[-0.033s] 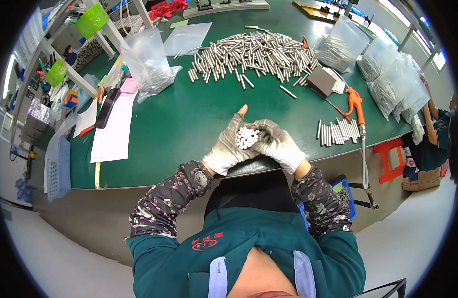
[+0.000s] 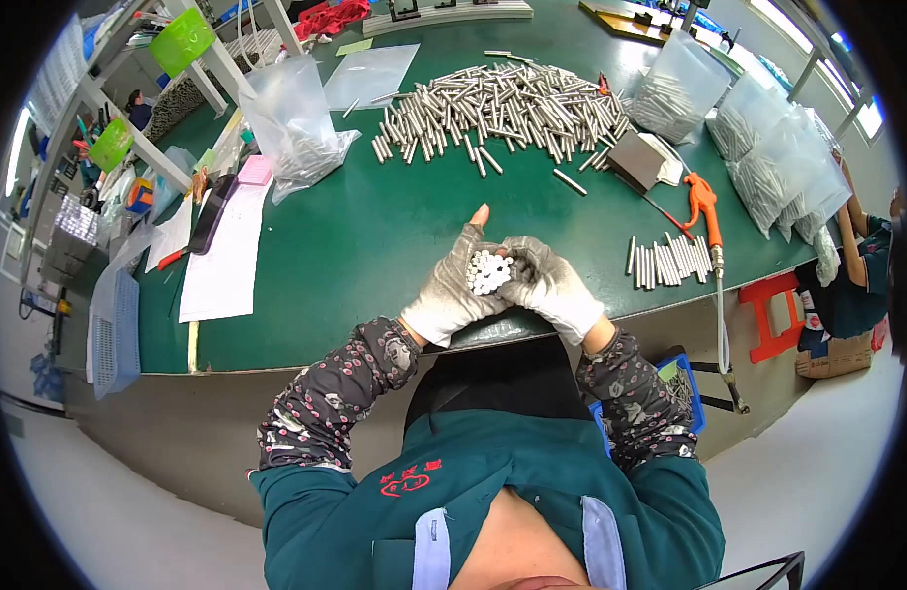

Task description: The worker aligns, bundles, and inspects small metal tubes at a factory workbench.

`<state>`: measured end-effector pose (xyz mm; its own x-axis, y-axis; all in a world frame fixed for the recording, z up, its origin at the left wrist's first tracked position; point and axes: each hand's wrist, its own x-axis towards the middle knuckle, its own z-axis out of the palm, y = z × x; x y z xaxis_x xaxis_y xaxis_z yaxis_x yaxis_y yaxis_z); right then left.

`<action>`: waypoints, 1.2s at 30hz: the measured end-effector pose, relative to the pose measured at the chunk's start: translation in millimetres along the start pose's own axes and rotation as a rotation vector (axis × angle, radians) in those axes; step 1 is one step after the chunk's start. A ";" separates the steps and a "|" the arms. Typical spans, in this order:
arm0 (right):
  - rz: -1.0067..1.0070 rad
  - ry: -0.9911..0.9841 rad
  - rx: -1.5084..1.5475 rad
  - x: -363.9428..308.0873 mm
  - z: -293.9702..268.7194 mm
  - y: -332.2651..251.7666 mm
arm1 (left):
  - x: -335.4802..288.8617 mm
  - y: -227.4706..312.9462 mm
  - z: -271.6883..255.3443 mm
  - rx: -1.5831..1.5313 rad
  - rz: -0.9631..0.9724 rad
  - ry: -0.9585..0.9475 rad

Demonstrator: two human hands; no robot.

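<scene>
At the table's near edge, a bundle of short metal rods (image 2: 489, 272) is held end-up between my two gloved hands, its round ends facing me. My left hand (image 2: 446, 300) wraps the bundle's left side, with the thumb stretched upward. Around the right side, my right hand (image 2: 557, 293) is closed, its fingers against the rods. The lower part of the bundle is hidden by the gloves. A large pile of loose metal rods (image 2: 503, 108) lies beyond my hands. To the right, more rods stand side by side in a short row (image 2: 667, 262).
Right of the pile are a dark block (image 2: 634, 162), an orange air gun (image 2: 704, 205) with a hose, and bags of rods (image 2: 670, 98). At left are a plastic bag (image 2: 301, 128), paper sheets (image 2: 225, 256) and a black-handled tool (image 2: 212, 214). Another person works at far right.
</scene>
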<state>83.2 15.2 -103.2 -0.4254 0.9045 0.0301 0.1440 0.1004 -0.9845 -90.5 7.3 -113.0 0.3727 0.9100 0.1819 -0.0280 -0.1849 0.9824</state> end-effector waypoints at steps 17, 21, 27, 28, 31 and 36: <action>-0.123 0.010 0.174 -3.6 8.9 4.7 | -1.5 0.2 -1.4 -0.003 0.024 0.060; -0.136 0.042 0.124 -0.9 10.7 4.8 | 0.0 -1.8 -2.8 -0.036 0.015 0.051; -0.155 0.066 0.047 0.2 10.1 1.1 | 3.2 -8.6 -5.3 -0.051 0.011 0.042; -0.169 0.072 0.042 -0.3 10.3 -0.5 | 3.5 -7.7 -5.2 -0.023 0.016 0.040; -0.191 0.075 -0.033 0.0 7.7 0.1 | 2.9 -3.6 -2.8 -0.115 -0.007 0.039; -0.092 0.098 -0.027 -2.5 6.1 -5.2 | 1.3 -2.9 -6.5 -0.135 -0.023 0.010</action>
<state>78.1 10.0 -99.2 -0.3487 0.9271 0.1378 0.1335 0.1947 -0.9717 -95.9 11.4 -115.3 0.3652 0.9172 0.1590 -0.1445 -0.1128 0.9830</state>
